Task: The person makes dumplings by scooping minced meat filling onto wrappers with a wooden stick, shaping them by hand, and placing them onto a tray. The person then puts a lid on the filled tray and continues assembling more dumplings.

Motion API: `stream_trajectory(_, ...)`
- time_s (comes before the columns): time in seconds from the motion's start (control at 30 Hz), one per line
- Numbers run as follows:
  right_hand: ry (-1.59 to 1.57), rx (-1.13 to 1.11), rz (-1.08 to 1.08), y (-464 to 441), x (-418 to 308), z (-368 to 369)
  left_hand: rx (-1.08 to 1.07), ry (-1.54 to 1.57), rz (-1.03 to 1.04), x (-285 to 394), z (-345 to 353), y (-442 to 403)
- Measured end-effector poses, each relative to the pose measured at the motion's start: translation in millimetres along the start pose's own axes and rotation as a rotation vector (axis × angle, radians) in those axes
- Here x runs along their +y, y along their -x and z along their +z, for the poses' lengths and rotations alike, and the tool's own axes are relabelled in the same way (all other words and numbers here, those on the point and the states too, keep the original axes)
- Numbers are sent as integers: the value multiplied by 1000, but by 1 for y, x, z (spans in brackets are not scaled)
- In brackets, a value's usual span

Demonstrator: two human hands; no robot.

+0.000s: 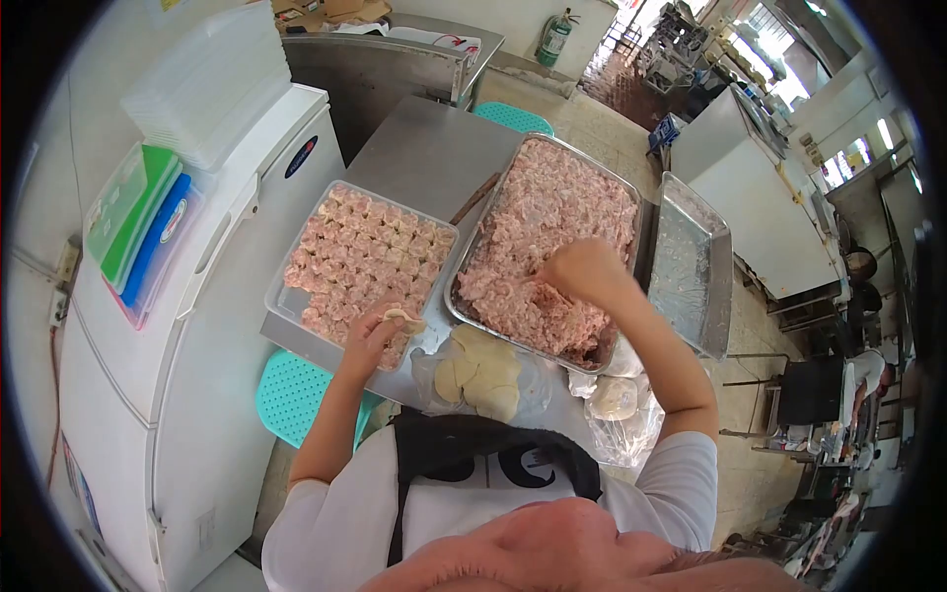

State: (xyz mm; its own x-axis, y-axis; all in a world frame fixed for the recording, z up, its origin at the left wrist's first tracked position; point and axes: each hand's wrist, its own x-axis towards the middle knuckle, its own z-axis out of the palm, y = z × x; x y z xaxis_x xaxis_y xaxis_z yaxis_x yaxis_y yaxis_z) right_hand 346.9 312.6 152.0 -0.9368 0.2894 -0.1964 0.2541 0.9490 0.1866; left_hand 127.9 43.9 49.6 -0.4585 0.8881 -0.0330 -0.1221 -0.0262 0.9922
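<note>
My left hand [368, 335] pinches a pale round dumpling wrapper [402, 319] over the near edge of a clear plastic tray [279, 302]. Rows of small filled dumplings [365, 242] cover most of that tray. To its right, a deep metal pan [456, 303] holds a large mass of pink ground meat [552, 202]. My right hand [589, 268] is closed at the meat's surface; whatever its fingers hold is hidden. Nearer my body, a stack of flat wrappers [478, 373] lies on plastic film.
An oblong metal pan [691, 266] sits right of the meat. Plastic-wrapped dough [614, 398] lies near my right arm. A wooden stick [475, 197] rests between the tray and meat pan. A white freezer [212, 326] stands left, with stacked clear trays [212, 89] and lids [138, 222] on top.
</note>
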Motion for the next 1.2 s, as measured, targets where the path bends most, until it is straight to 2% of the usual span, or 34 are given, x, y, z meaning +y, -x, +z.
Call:
stream_trajectory(0.07, 147, -33, 157, 4, 13, -41, 42, 123, -84, 3, -2, 6)
stream_trajectory(0.13, 198, 105, 217, -4, 42, -37, 22, 207, -147, -16, -16, 10)
stream_trajectory(0.17, 197, 103, 218, -15, 53, -31, 3, 292, -205, -22, -20, 13)
stream_trajectory(0.23, 276, 178, 252, -32, 67, -5, 25, 246, -193, -8, -8, 20)
stream_trajectory(0.33, 216, 214, 161, -36, 39, 49, 14, 132, -134, -5, -4, 25)
stream_trajectory(0.4, 192, 158, 171, -5, 5, 35, -20, 69, -91, -11, -6, 25)
stream_trajectory(0.47, 163, 96, 188, 26, -10, 19, -54, 190, -80, -19, -8, 25)
stream_trajectory(0.5, 133, 128, 120, 44, -10, 14, -69, 188, -84, -18, -4, 25)
stream_trajectory(0.53, 104, 162, 52, 59, -7, 11, -60, 360, -106, -15, 1, 25)
stream_trajectory(0.57, 145, 168, 117, 71, 7, 6, -49, 530, -133, -11, 5, 25)
stream_trajectory(0.67, 262, 288, 301, 102, 67, 13, -95, 580, -140, 7, 23, 27)
stream_trajectory(0.7, 260, 287, 313, 112, 85, 23, -106, 575, -143, 4, 28, 26)
stream_trajectory(0.77, 374, 215, 475, 127, 108, 51, -87, 106, -94, -6, 38, 24)
stream_trajectory(0.87, 263, 211, 608, 148, 92, 105, -156, -69, -27, -8, 51, 23)
stream_trajectory(0.97, 85, 193, 682, 169, 61, 123, -163, -5, -53, -19, 55, 23)
stream_trajectory(1.1, 45, 173, 726, 186, 15, 130, -108, 103, -121, -19, 66, 21)
stream_trajectory(1.17, -153, 231, 791, 193, -7, 134, -162, 89, -116, -20, 70, 13)
stream_trajectory(1.2, -207, 244, 739, 192, -29, 136, -171, 92, -121, -19, 74, 10)
